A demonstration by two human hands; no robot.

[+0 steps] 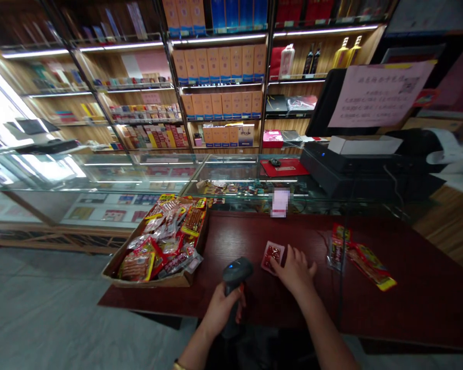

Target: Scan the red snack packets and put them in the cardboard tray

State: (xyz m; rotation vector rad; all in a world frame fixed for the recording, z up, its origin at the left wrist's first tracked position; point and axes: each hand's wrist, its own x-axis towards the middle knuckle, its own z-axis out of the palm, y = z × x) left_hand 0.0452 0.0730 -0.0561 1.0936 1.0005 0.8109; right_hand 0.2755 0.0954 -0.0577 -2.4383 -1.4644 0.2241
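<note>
My left hand point(220, 311) is wrapped round the handle of a dark barcode scanner point(237, 271), which has a small blue light on its head. The scanner's head is above the near edge of the dark red table. To its right, a small snack packet point(273, 253) with a pale border and a reddish-brown middle lies flat on the table. My right hand point(297, 270) rests at the packet's right side, its fingers spread and the thumb by the packet's lower edge. Two more snack packets, a clear-and-red one point(337, 247) and a long yellow-ended one point(372, 264), lie farther right.
At the table's left stands an open cardboard box point(154, 281) heaped with snack packets. Behind the table runs a glass display counter point(231, 174) with a red mouse pad point(297, 167). A monitor point(324, 100) bearing a paper notice stands at right. Stocked shelves line the back wall.
</note>
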